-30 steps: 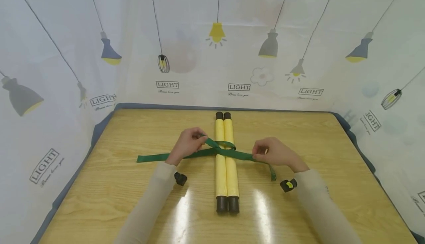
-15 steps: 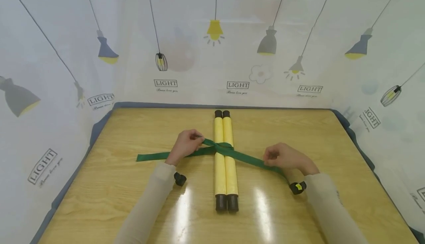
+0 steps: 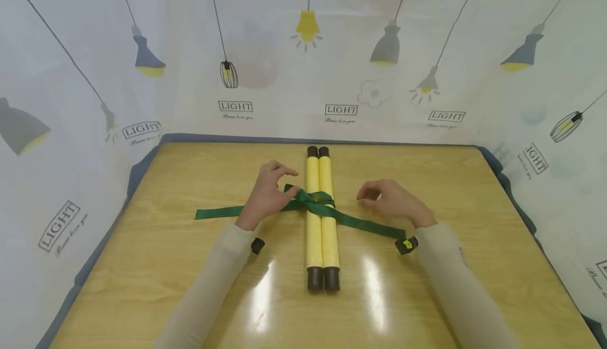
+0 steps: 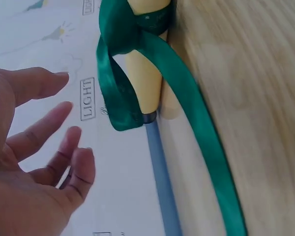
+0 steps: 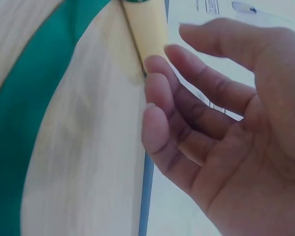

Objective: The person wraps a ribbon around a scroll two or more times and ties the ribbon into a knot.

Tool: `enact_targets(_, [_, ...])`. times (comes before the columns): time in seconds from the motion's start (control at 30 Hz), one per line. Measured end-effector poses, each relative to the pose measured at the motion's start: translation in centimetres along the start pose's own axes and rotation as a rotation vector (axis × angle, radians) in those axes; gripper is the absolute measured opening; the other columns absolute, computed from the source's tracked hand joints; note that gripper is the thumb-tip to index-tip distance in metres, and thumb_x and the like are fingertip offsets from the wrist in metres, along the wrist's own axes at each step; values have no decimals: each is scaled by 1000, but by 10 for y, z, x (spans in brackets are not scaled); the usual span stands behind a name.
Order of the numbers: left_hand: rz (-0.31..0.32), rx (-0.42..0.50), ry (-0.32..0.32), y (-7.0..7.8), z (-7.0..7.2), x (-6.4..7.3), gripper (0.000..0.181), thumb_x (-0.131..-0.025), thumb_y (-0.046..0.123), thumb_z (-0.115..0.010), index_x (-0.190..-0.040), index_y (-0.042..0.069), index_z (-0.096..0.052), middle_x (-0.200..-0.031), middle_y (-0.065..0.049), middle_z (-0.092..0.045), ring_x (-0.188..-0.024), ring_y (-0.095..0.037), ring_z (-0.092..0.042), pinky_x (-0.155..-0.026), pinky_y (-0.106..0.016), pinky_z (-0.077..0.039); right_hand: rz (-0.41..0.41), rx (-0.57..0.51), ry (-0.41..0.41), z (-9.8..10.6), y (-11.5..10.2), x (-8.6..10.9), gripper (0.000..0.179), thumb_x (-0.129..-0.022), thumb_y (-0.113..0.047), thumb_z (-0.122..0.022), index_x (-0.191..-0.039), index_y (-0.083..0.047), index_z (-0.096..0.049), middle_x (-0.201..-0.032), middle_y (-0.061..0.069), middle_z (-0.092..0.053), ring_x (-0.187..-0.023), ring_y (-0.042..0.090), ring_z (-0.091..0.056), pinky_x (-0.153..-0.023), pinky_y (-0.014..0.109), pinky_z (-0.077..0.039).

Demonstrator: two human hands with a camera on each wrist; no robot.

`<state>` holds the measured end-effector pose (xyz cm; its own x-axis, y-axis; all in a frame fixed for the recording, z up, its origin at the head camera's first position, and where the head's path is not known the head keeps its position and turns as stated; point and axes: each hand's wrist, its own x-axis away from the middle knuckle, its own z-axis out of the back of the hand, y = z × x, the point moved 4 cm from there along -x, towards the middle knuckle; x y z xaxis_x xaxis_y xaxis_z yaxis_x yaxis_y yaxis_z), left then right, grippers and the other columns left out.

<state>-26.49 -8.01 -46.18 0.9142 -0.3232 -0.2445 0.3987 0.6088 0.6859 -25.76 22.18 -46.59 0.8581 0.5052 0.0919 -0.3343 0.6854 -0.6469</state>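
Observation:
Two yellow rods (image 3: 314, 238) with black end caps lie side by side on the table, pointing away from me. A green ribbon (image 3: 360, 223) wraps round their middle with a loose knot on top. One tail runs left, another right, and a short end (image 4: 123, 105) loops up beside the knot. My left hand (image 3: 267, 193) is just left of the knot, thumb and fingers spread apart and holding nothing. My right hand (image 3: 395, 201) hovers to the right of the rods, above the right tail, its fingers loosely bent with nothing between them.
The wooden table (image 3: 189, 264) has a blue-grey edge along its back and sides. A white curtain (image 3: 275, 96) printed with lamps stands behind and beside it. A small black camera (image 3: 407, 245) sits at the right wrist, close to the ribbon's right end.
Both hands have let go of the ribbon. The knot was drawn smaller as the right hand pulled outward; then that hand came back left and away from me. The left fingers have spread.

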Motion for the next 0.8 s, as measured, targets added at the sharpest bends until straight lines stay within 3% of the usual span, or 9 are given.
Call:
enact_targets(0.1, [-88, -10, -14, 15, -3, 3, 21, -93, 17, -77, -112, 8, -73, -109, -14, -60, -100, -32, -54, -87, -44, -50, 45, 17, 39, 0, -14, -10, 11, -98, -23, -70, -105, -15, -73, -93, -2, -71, -85, 14, -63, -77, 33, -51])
enact_targets(0.2, [-138, -37, -91, 25, -12, 7, 15, -92, 15, -78, -105, 8, -75, -101, -6, -61, -90, -21, -57, -82, -35, -53, 85, 25, 65, -4, -25, -21, 13, -98, -22, -70, -106, -12, -72, -93, 0, -71, -84, 14, -63, -75, 31, -52])
enact_targets(0.3, [-134, -83, -183, 32, -24, 10, 15, -92, 17, -79, -105, 10, -77, -100, -2, -60, -87, -15, -56, -75, -29, -52, 118, 31, 73, -11, -33, -33, 18, -97, -20, -70, -110, -8, -73, -94, 3, -71, -84, 15, -63, -74, 30, -52])
enact_targets(0.4, [-120, -136, -235, 35, -32, 11, 19, -92, 18, -79, -108, 9, -78, -102, -2, -59, -88, -14, -56, -75, -27, -51, 133, 33, 63, -18, -41, -45, 22, -97, -20, -71, -113, -4, -73, -95, 5, -71, -84, 16, -63, -73, 30, -51])
enact_targets(0.6, [-139, -185, -270, 36, -42, 12, 22, -92, 20, -79, -109, 8, -79, -99, -3, -58, -85, -13, -52, -73, -26, -49, 130, 50, 19, -32, -51, -60, 26, -96, -19, -72, -116, -1, -73, -94, 6, -72, -78, 14, -62, -71, 29, -53])
enact_targets(0.8, [-156, -180, -260, 34, -47, 11, 14, -93, 17, -77, -101, 7, -81, -96, -2, -60, -85, -13, -54, -75, -25, -50, 111, 101, 32, -38, -52, -64, 9, -97, -19, -72, -97, -12, -78, -88, 1, -72, -71, 12, -60, -65, 29, -51])
